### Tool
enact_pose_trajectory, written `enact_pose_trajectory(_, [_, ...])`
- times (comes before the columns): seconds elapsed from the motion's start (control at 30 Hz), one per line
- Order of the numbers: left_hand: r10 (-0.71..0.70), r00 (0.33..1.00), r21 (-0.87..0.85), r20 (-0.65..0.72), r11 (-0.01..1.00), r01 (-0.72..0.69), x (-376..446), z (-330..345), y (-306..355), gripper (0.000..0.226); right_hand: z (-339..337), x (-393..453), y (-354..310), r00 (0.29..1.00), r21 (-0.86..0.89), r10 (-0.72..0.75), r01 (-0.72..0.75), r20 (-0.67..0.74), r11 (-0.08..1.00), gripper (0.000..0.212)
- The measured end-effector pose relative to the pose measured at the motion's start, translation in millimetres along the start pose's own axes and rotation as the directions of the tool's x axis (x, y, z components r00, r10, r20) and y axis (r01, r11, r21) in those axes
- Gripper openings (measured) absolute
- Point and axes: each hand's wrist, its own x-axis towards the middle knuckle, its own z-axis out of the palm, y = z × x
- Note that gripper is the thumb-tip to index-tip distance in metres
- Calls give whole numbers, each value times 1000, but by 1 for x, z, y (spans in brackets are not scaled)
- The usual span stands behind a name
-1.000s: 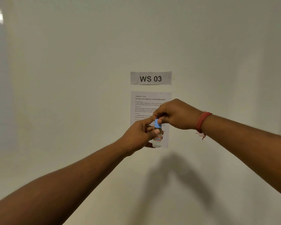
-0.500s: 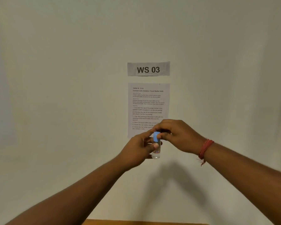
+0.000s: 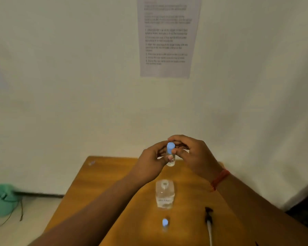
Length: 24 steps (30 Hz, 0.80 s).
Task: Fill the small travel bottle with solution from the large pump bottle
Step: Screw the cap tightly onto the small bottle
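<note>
Head view, one entry. We hold the small travel bottle [image 3: 171, 158] upright in the air above the far edge of the wooden table [image 3: 100, 189], clear of its surface. Our left hand [image 3: 152, 163] wraps the clear body of the bottle, thumb across its front. Our right hand [image 3: 190, 153] has thumb and fingers curled round the blue cap [image 3: 170, 147], which sits on the bottle's neck; whether it is screwed tight we cannot tell. A red thread band [image 3: 220, 178] circles the right wrist. On the table, nearer to us and about midway between its side edges, stands the large clear bottle [image 3: 164, 195], its neck open and without a pump, liquid inside. Nearer still, in line with it, stands a second small item with a blue top [image 3: 165, 223], too blurred to name. To its right, toward the table's right edge, lies the black pump head with its white tube [image 3: 208, 222]. On the wall [image 3: 60, 86] hangs a printed sheet [image 3: 167, 38], text unreadable. On the floor at the left sits a green bin [image 3: 2, 199].
</note>
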Motion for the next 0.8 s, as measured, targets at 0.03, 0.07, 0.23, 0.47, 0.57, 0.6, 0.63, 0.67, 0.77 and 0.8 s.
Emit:
enact_pose_trajectory(0.03, [-38,999,0,11,999,38,-12,8,-13,39,13,-14,9,1000,4,23,-23,9,1000,30])
enact_pose_trajectory(0.07, [-67,998,-1,20,998,67,-21,14,-25,39,23,-27,17,999,16,42,-43,17,999,30])
enact_pose_trajectory(0.23, [-208,975,-17,77,978,210,-77,48,-86,40,77,-97,50,988,79,145,-148,44,986,29])
enact_pose_trajectory(0.47, [-333,931,62,150,943,327,-146,84,-149,42,144,-181,79,940,84,320,-330,117,940,32])
enact_pose_trajectory(0.57, [-397,902,105,171,917,384,-164,97,-169,43,163,-205,85,916,87,377,-390,136,917,31])
enact_pose_trajectory(0.6, [-413,893,122,179,910,396,-168,101,-174,43,168,-211,88,911,89,388,-402,142,911,30])
enact_pose_trajectory(0.63, [-426,885,143,188,903,405,-173,106,-182,44,174,-218,92,902,87,405,-420,149,903,28])
enact_pose_trajectory(0.67, [-434,880,170,194,898,406,-176,110,-188,44,180,-223,95,893,85,422,-438,155,895,28])
enact_pose_trajectory(0.77, [-473,849,218,235,877,428,-187,118,-202,44,195,-239,102,840,49,500,-520,210,853,32])
enact_pose_trajectory(0.8, [-484,839,223,249,872,436,-190,121,-207,44,200,-245,104,819,33,527,-548,227,836,33])
